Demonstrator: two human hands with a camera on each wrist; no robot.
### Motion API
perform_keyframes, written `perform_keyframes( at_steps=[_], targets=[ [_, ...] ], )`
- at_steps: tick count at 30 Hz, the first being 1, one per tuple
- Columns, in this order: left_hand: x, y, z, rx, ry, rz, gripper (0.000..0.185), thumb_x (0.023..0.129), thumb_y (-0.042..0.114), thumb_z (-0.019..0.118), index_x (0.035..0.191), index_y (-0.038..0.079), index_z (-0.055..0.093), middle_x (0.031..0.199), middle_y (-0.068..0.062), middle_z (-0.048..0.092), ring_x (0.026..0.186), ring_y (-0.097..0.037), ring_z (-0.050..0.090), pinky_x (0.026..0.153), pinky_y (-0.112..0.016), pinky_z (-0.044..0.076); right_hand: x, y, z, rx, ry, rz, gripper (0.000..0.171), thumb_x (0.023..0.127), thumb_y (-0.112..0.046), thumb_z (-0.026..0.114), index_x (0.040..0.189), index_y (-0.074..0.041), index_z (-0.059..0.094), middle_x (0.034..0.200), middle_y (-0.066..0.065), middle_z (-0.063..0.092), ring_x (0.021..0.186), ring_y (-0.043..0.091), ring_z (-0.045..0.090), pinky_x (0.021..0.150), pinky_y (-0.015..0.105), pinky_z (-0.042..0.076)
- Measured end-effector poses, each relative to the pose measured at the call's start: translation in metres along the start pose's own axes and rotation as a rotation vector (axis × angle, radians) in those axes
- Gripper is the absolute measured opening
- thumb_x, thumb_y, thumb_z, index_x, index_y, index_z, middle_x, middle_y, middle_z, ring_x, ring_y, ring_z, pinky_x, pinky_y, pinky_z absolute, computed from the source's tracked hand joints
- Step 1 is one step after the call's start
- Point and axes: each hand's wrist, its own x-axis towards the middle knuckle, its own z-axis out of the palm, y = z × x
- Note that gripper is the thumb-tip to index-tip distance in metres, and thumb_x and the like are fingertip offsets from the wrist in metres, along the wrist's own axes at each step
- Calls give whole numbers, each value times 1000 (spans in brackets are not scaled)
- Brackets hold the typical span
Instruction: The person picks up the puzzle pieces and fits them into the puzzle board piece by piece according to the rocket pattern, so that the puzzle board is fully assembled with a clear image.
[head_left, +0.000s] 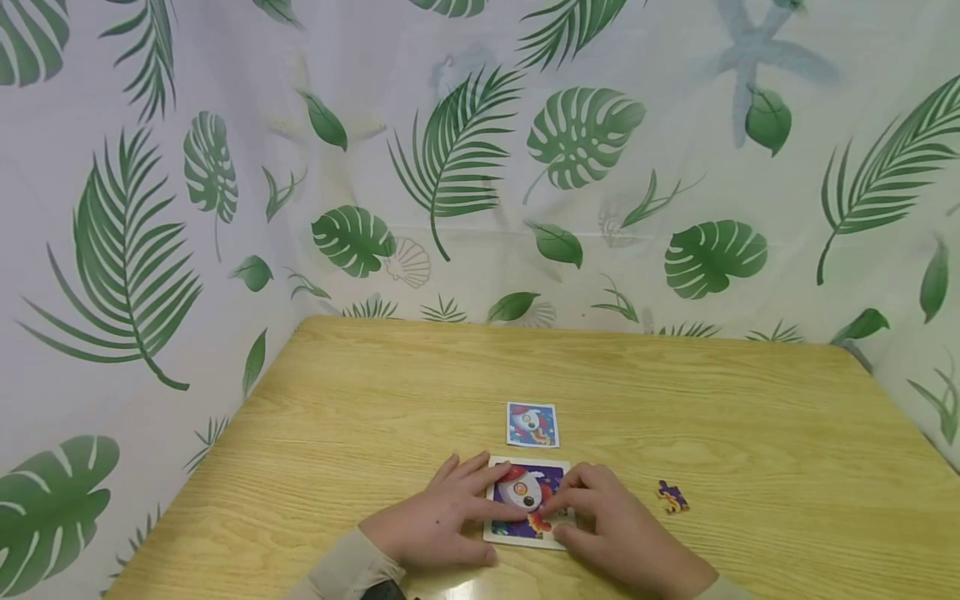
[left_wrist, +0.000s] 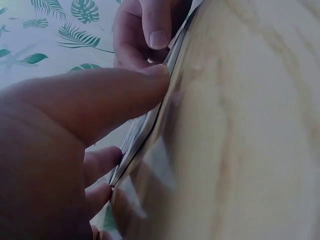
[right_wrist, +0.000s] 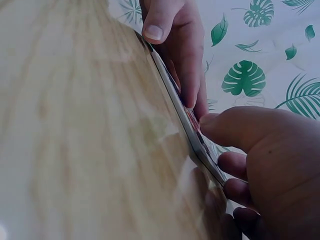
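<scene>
A framed jigsaw puzzle [head_left: 528, 543] with a pale border lies flat near the front of the table, showing a white rocket-like figure on purple. Across its left side, my left hand [head_left: 450, 521] rests with fingers spread, one fingertip reaching the middle of the picture. My right hand [head_left: 618, 529] is at the right side, its bent index finger touching the picture beside an orange flame part and its thumb lower, near the pale lower right area. No piece shows between that thumb and finger. Parts of the right side are hidden under the right hand.
A loose puzzle piece [head_left: 672, 497], purple with orange, lies on the table to the right of my right hand. Behind the puzzle is a small reference picture card [head_left: 532, 425]. The wooden table [head_left: 360, 400] is bordered by a leaf-patterned curtain [head_left: 480, 167].
</scene>
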Motion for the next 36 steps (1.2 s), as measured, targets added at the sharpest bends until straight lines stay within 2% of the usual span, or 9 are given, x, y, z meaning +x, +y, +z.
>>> perform_keyframes(
  at_steps=[7, 13, 20, 27, 30, 36],
  targets=[
    [0, -3, -1, -20, -15, -8, 52, 87, 55, 54, 137, 49, 39, 155, 11, 10, 142, -29, 0, 107, -61, 1, 1, 2, -2, 5, -41, -17, 10, 87, -39, 64, 93, -47, 66, 103, -18, 44, 93, 7, 39, 78, 28, 40],
    [0, -3, 0, 12, 14, -13, 59, 84, 52, 59, 139, 43, 39, 155, 9, 14, 142, -29, 6, 107, -62, 4, 1, 1, -1, -2, -13, -46, 15, 86, -33, 67, 93, -46, 67, 103, -18, 45, 94, 6, 38, 78, 27, 40],
    [1, -2, -1, -3, 29, -54, 63, 83, 55, 59, 140, 47, 34, 155, 4, 13, 142, -26, 7, 109, -59, 3, 2, 0, 0, 8, 19, -14, 15, 86, -31, 67, 93, -45, 66, 100, -19, 47, 91, 5, 40, 76, 26, 41],
    [1, -3, 1, -1, 49, -55, 65, 84, 55, 59, 142, 45, 32, 155, 4, 13, 142, -24, 9, 109, -57, 3, 2, 1, -3, 81, 91, 65, 23, 85, -23, 68, 95, -44, 66, 96, -18, 53, 89, 7, 46, 77, 29, 43],
    [1, -3, 2, 15, 59, -52, 65, 84, 55, 58, 142, 44, 32, 155, 3, 14, 141, -25, 10, 109, -57, 4, 1, 6, -6, 72, 137, 85, 25, 83, -21, 70, 95, -43, 67, 97, -20, 54, 91, 4, 47, 78, 30, 45],
    [1, 0, 3, 36, 77, -50, 63, 84, 55, 58, 141, 44, 35, 154, 2, 17, 141, -29, 12, 108, -60, 7, -6, 23, -22, 21, 230, 113, 17, 85, -28, 69, 99, -37, 68, 99, -23, 55, 95, 2, 48, 80, 35, 46]
  ],
)
